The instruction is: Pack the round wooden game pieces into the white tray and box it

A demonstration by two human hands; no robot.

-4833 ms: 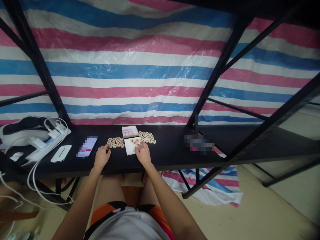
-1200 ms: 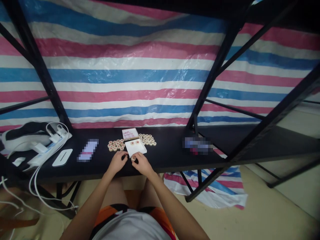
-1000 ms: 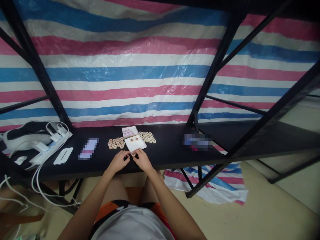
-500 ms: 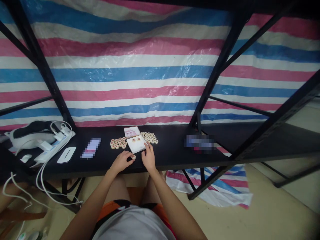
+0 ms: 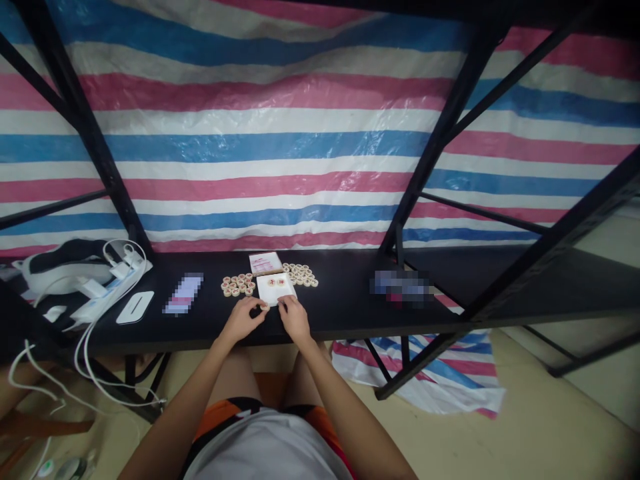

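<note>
My left hand (image 5: 244,319) pinches a round Chinese chess piece (image 5: 265,308) between thumb and fingertips, just off the near left corner of a small white box (image 5: 273,295). My right hand (image 5: 295,317) grips that box at its near right edge, the thumb and fingers close together. Two pieces with red characters (image 5: 276,283) lie inside at the far side. Behind the box its open lid (image 5: 265,263) lies flat, with pink print. To the left is a group of red-marked pieces (image 5: 238,285). At the right sits another group with dark marks (image 5: 303,274).
The black table (image 5: 340,293) carries a blurred phone (image 5: 184,293), a white flat device (image 5: 135,307) and a white power strip with cables (image 5: 107,293) on the left. A blurred item (image 5: 400,285) is at right. Black metal posts (image 5: 425,153) frame a striped sheet (image 5: 270,147).
My right hand has slid from the box's right side to its near edge. My left hand, with the piece, has come slightly closer to the box, which is turned straighter.
</note>
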